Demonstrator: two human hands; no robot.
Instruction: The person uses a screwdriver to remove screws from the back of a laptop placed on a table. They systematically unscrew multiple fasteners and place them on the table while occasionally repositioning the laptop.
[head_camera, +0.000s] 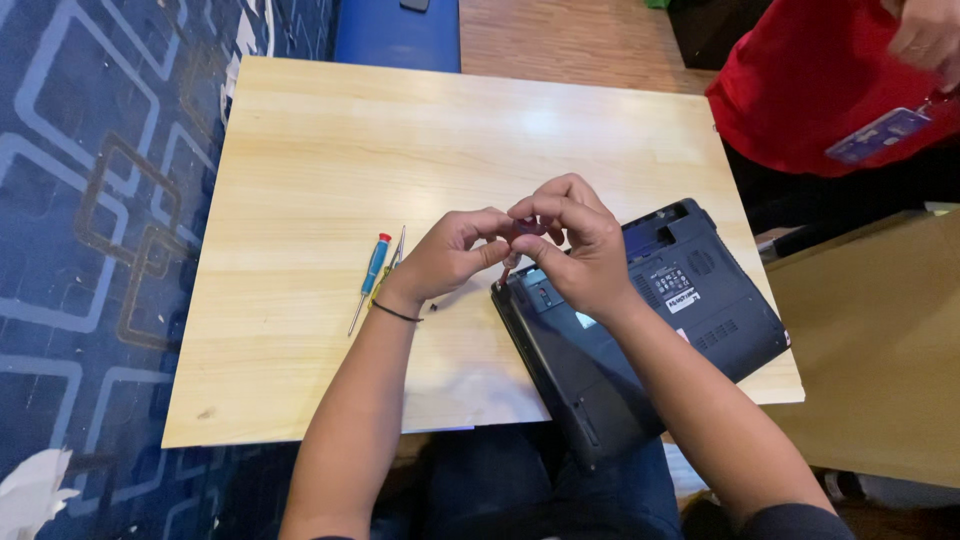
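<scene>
Two hands work a small screwdriver over an upturned laptop.

The wooden table (330, 150) fills the frame's middle, bare across its upper half; its near edge sits above the lap. The dark laptop (690, 300) lies bottom-up at lower right, overhanging that edge. The left hand (450, 255) and right hand (575, 245) meet above its left corner, fingers pinched together on a red-tipped screwdriver (507, 268). Two spare screwdrivers (375, 275) lie left of the hands.

Probably an office: patterned blue carpet (70, 250), plain wooden table (330, 150)
</scene>
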